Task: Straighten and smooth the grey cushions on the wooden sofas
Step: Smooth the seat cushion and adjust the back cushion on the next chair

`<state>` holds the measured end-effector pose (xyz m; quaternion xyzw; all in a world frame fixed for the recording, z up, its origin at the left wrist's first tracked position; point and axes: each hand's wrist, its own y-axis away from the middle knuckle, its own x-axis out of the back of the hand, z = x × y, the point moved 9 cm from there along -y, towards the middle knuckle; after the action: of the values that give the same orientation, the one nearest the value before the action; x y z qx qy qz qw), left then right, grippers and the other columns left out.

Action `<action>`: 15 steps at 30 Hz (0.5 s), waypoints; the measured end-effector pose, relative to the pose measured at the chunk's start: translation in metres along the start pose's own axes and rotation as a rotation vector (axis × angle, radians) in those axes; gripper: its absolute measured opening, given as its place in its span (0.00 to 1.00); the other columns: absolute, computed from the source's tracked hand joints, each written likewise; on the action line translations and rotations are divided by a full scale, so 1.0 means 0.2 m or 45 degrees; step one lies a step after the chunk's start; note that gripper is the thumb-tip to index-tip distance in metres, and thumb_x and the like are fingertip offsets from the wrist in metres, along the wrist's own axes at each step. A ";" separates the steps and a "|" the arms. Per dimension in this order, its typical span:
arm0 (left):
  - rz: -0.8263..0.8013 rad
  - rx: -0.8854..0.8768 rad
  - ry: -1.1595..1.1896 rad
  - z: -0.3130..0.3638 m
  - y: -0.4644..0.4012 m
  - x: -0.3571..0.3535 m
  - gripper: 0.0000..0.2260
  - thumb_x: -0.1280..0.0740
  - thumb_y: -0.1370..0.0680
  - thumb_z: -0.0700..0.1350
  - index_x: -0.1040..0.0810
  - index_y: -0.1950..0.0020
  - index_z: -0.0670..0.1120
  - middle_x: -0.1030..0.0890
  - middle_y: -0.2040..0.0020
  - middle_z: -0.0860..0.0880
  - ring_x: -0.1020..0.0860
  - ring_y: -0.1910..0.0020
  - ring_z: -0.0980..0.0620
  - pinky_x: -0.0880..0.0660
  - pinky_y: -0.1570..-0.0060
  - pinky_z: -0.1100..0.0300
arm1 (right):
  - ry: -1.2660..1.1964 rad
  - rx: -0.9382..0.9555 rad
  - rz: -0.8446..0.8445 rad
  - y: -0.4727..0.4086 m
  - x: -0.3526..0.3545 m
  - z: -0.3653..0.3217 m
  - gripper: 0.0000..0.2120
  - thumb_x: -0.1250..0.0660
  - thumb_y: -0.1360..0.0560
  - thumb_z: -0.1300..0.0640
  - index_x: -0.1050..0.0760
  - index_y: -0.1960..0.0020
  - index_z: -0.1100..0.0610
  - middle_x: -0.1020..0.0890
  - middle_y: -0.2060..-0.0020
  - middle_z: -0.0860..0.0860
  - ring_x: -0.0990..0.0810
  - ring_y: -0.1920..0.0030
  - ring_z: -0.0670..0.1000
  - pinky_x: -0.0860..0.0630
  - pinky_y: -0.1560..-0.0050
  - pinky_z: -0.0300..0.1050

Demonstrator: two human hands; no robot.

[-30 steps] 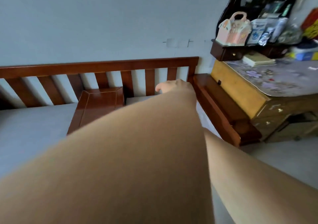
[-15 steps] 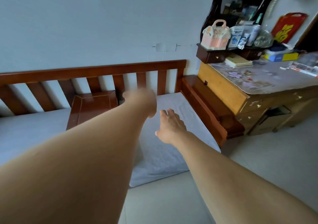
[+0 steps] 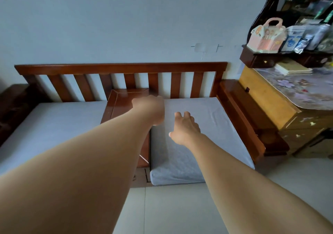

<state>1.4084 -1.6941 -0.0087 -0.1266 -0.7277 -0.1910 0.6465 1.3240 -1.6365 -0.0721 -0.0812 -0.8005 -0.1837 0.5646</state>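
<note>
Head view: both arms reach forward over a wooden sofa (image 3: 126, 68) set against a pale wall. Right hand (image 3: 185, 127), centre of frame, is over the right-hand grey cushion (image 3: 216, 125); fingers spread and slightly bent, grasping nothing. Contact with the fabric cannot be told. Left hand (image 3: 151, 109), just left of it and blurred, is at the cushion's left edge beside the sofa's built-in wooden tray (image 3: 122, 104); fingers look curled under, but I cannot tell whether it is clenched or released, or whether it grips anything. The cushion shows creases near its right side. A second grey cushion (image 3: 54, 124) lies at left of frame, beyond the tray. Upper right: a dresser (image 3: 270, 104) whose small shelf (image 3: 261, 59) carries a pink house-shaped box (image 3: 266, 35) and several packets (image 3: 295, 39).
</note>
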 end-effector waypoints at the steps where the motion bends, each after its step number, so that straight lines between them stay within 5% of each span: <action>1: 0.007 0.009 0.004 -0.03 0.01 -0.01 0.16 0.37 0.21 0.43 0.32 0.33 0.46 0.27 0.51 0.49 0.24 0.47 0.45 0.35 0.56 0.54 | 0.004 0.004 -0.005 0.00 -0.01 -0.03 0.27 0.34 0.23 0.56 0.42 0.28 0.57 0.38 0.32 0.58 0.35 0.34 0.59 0.33 0.40 0.50; 15: 0.095 -0.048 0.055 -0.79 0.10 -0.04 0.18 0.39 0.20 0.47 0.35 0.31 0.46 0.23 0.45 0.47 0.24 0.44 0.44 0.34 0.53 0.54 | 0.081 -0.047 0.038 0.03 -0.13 -0.66 0.27 0.34 0.23 0.54 0.40 0.28 0.56 0.37 0.32 0.57 0.32 0.35 0.59 0.31 0.40 0.50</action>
<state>1.5588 -1.7448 -0.0004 -0.1617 -0.7045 -0.1828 0.6664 1.4509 -1.6805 -0.0558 -0.0976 -0.7774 -0.1927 0.5907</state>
